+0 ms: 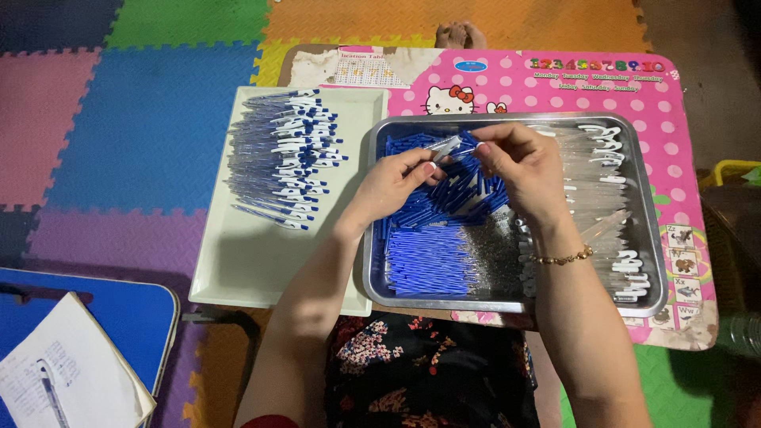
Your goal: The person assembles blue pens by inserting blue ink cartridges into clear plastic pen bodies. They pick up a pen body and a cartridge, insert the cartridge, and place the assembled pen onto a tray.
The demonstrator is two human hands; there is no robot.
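Notebook: open pad (67, 372) w/ pen on it, on blue folding board (143, 313), near-left, off the table.
Lap: dark floral cloth (420, 372) at table's near edge.
Metal tray: steel tray (646, 214) on pink table, right of centre; both hands over it.
Tray near edge: blue refills (428, 261) in neat bundle, near-left part; small metal springs (495, 254) just beside, to the right.
Tray right edge: clear pen barrels (590, 190) w/ white clips, stacked along right side.
Tray centre: loose blue pen parts (444, 198), jumbled heap under the hands.
Left hand: left hand (392, 186) closed, thumb + fingers pinching clear barrel (445, 147) at its near end.
Right hand: right hand (523, 162) closed, fingertips on barrel's far end; gold bracelet (563, 257) on wrist.
Barrel pos: held in air above tray's far-left part, tilted, betw. both hands.
White tray: white tray (261, 269) touching steel tray's left edge; finished blue pens (285, 154) piled at its far half.
Table: pink dotted table (690, 119), cartoon print at far edge.
Floor: coloured foam mats (151, 119); a foot (460, 36) beyond far edge.
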